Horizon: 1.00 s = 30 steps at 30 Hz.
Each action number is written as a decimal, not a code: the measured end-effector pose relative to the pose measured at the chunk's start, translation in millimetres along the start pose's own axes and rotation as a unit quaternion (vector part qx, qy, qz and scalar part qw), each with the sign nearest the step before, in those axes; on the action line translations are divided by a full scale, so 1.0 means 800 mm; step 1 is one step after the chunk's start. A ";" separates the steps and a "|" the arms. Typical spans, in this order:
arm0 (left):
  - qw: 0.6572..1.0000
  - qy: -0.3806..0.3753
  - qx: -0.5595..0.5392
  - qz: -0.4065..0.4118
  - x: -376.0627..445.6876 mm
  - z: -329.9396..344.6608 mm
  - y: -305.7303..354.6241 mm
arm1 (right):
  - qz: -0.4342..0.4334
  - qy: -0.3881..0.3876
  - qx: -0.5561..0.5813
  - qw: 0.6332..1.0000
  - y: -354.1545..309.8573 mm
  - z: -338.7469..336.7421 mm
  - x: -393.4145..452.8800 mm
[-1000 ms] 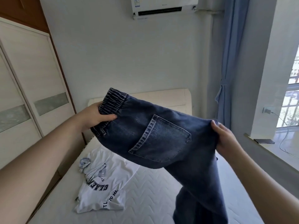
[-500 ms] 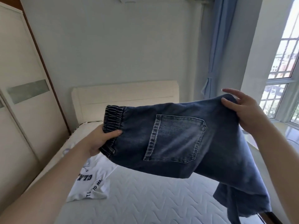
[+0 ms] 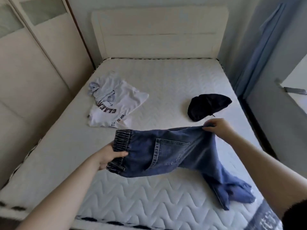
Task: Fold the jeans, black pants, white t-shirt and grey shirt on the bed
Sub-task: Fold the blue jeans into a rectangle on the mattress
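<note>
The blue jeans hang stretched between my hands just above the white mattress, back pocket facing me. My left hand grips the elastic waistband at the left. My right hand pinches the denim at the crotch end on the right, and the legs trail down to the near right of the bed. A white t-shirt with black lettering lies crumpled at the far left, with a pale grey shirt bunched on its far end. The black pants lie in a heap at the far right.
A cream headboard closes the far end of the bed. Wardrobe doors run along the left side. A blue curtain and a window sill holding a dark flat object are at the right.
The view has tipped down from the wall to the bed. Both hands have lowered the jeans from chest height to just over the mattress, keeping the same holds.
</note>
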<state>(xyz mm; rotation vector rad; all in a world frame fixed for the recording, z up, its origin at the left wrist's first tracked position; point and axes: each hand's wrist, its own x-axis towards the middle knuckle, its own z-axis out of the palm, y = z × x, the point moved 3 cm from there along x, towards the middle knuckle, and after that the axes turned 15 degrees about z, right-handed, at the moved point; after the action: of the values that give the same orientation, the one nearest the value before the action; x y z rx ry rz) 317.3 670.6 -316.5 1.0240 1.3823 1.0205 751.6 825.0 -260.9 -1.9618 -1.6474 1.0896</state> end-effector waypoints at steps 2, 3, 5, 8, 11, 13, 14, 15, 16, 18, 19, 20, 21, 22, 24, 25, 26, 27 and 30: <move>0.999 0.023 -0.005 -0.025 -0.016 -0.019 -0.033 | 0.007 -0.023 -0.032 0.999 0.006 0.044 0.011; 0.999 0.037 -0.007 -0.039 -0.024 -0.028 -0.048 | 0.005 -0.035 -0.051 0.998 0.006 0.065 0.015; 0.996 0.068 -0.007 -0.064 -0.042 -0.050 -0.075 | -0.018 -0.050 -0.083 0.995 0.000 0.105 0.019; 0.990 0.109 -0.017 -0.089 -0.068 -0.084 -0.112 | -0.054 -0.085 -0.099 0.990 -0.019 0.162 0.019; 0.984 0.132 -0.032 -0.117 -0.090 -0.121 -0.143 | -0.053 -0.132 -0.128 0.982 -0.040 0.222 0.023; 0.979 0.141 -0.053 -0.137 -0.099 -0.150 -0.163 | -0.053 -0.154 -0.159 0.974 -0.056 0.264 0.024; 0.977 0.143 -0.063 -0.145 -0.102 -0.165 -0.173 | -0.053 -0.162 -0.169 0.971 -0.065 0.285 0.024; 0.976 0.141 -0.069 -0.154 -0.104 -0.182 -0.184 | -0.054 -0.169 -0.179 0.968 -0.073 0.307 0.024; 0.974 0.138 -0.070 -0.164 -0.106 -0.199 -0.194 | -0.052 -0.177 -0.185 0.965 -0.079 0.328 0.024; 0.971 0.132 -0.071 -0.188 -0.108 -0.236 -0.214 | -0.032 -0.183 -0.180 0.966 -0.088 0.371 0.025; 0.969 0.129 -0.073 -0.200 -0.107 -0.255 -0.224 | -0.023 -0.184 -0.178 0.966 -0.092 0.394 0.028; 0.967 0.122 -0.072 -0.211 -0.105 -0.276 -0.235 | -0.013 -0.183 -0.179 0.967 -0.097 0.417 0.031; 0.966 0.114 -0.067 -0.221 -0.103 -0.296 -0.245 | -0.002 -0.181 -0.179 0.967 -0.102 0.441 0.035; 0.965 0.104 -0.063 -0.231 -0.098 -0.316 -0.253 | 0.010 -0.177 -0.176 0.968 -0.107 0.465 0.041; 0.962 0.095 -0.061 -0.247 -0.085 -0.355 -0.272 | 0.035 -0.170 -0.165 0.971 -0.118 0.515 0.059; 0.961 0.098 -0.061 -0.252 -0.076 -0.375 -0.283 | 0.045 -0.168 -0.158 0.972 -0.123 0.540 0.070; 0.959 0.103 -0.059 -0.257 -0.066 -0.393 -0.294 | 0.053 -0.165 -0.152 0.973 -0.128 0.564 0.081; 0.957 0.109 -0.058 -0.261 -0.054 -0.411 -0.304 | 0.059 -0.162 -0.147 0.974 -0.133 0.587 0.093; 0.960 0.104 -0.041 -0.257 -0.015 -0.458 -0.340 | 0.062 -0.153 -0.143 0.976 -0.141 0.651 0.132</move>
<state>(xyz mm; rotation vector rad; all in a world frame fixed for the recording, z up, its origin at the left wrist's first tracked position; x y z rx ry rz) -58.1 575.9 -558.3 0.4603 1.6489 0.7978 292.8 848.7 -550.2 -2.1878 -1.9580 1.3183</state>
